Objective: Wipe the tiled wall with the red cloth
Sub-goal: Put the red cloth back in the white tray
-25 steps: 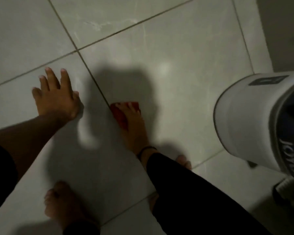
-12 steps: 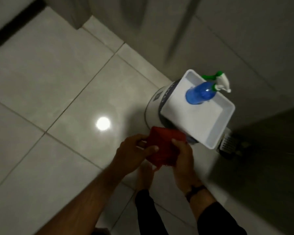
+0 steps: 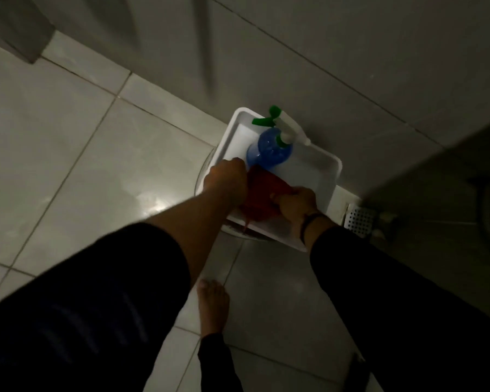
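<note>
The tiled wall (image 3: 351, 46) is seen at the top, dim and grey. The floor (image 3: 68, 154) is covered with pale tiles. A white tray (image 3: 320, 176) is set by the wall. A blue spray bottle (image 3: 269, 151) is stood in the tray. The red cloth (image 3: 259, 193) is held over the tray, just beside the bottle. It is gripped by the left hand (image 3: 227, 181) on one side and by the right hand (image 3: 296, 203) on the other.

No legible text anywhere.
</note>
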`<action>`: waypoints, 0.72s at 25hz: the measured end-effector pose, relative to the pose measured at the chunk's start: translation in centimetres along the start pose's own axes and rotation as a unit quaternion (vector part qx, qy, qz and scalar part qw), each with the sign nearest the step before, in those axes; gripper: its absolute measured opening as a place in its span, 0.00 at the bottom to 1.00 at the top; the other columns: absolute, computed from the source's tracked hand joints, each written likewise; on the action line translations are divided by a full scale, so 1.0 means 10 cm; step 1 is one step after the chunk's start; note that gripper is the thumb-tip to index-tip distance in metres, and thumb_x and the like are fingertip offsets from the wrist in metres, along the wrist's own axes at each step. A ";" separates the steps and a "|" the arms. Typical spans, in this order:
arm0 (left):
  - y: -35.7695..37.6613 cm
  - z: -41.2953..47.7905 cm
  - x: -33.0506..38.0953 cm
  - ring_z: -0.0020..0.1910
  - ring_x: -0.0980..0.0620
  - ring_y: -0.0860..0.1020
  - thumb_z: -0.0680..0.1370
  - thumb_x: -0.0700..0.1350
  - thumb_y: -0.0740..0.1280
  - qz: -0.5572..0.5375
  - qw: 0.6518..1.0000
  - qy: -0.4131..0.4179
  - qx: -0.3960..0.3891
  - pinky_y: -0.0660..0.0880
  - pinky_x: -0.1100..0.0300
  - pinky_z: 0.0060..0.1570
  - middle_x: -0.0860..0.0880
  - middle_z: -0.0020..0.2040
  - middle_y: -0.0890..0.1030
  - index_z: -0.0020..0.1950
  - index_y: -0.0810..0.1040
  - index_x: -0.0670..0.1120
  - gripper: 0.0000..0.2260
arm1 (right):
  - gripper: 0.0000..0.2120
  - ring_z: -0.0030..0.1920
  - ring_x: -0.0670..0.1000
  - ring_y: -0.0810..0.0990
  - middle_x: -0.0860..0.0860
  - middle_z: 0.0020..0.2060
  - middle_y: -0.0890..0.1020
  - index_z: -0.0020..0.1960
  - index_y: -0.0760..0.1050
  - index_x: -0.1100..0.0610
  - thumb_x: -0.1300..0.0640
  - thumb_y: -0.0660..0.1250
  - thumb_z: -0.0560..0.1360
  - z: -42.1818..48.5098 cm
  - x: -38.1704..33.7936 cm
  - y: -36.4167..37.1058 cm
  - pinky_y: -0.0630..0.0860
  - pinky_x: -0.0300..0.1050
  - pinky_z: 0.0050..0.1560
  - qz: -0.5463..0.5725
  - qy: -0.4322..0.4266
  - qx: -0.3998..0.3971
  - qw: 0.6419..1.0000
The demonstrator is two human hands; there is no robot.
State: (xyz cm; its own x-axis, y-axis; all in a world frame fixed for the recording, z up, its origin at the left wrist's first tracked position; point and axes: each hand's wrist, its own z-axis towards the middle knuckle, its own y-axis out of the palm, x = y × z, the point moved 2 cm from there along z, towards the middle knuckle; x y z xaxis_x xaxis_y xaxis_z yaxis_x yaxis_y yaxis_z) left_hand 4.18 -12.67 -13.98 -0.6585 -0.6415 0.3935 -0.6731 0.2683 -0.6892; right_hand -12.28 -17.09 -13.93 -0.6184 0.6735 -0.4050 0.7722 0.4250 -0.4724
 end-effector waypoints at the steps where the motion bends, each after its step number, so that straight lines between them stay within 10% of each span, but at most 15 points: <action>1: 0.06 0.10 -0.03 0.64 0.37 0.83 0.81 0.49 0.68 0.011 1.000 -0.024 -0.008 0.79 0.47 0.56 0.39 0.66 0.82 0.69 0.79 0.44 0.18 | 0.28 0.67 0.63 0.83 0.62 0.69 0.83 0.74 0.76 0.65 0.59 0.79 0.77 0.09 0.01 0.02 0.79 0.56 0.73 -0.028 0.005 -0.008 1.000; 7: 0.21 0.19 -0.05 0.45 0.46 0.75 0.79 0.50 0.74 0.032 0.997 -0.051 0.042 0.76 0.50 0.47 0.48 0.47 0.74 0.65 0.81 0.47 0.16 | 0.40 0.66 0.61 0.85 0.59 0.67 0.85 0.72 0.77 0.62 0.50 0.88 0.66 0.29 0.10 0.06 0.82 0.52 0.68 -0.115 0.010 0.082 0.990; 18: -0.78 -1.68 -0.79 0.62 0.45 0.82 0.81 0.60 0.65 -0.071 0.989 -0.028 0.128 0.76 0.53 0.55 0.50 0.64 0.82 0.69 0.77 0.55 0.19 | 0.29 0.69 0.64 0.81 0.61 0.68 0.82 0.71 0.74 0.61 0.52 0.79 0.76 -1.53 -0.28 0.13 0.76 0.58 0.74 -0.046 -0.107 0.107 0.987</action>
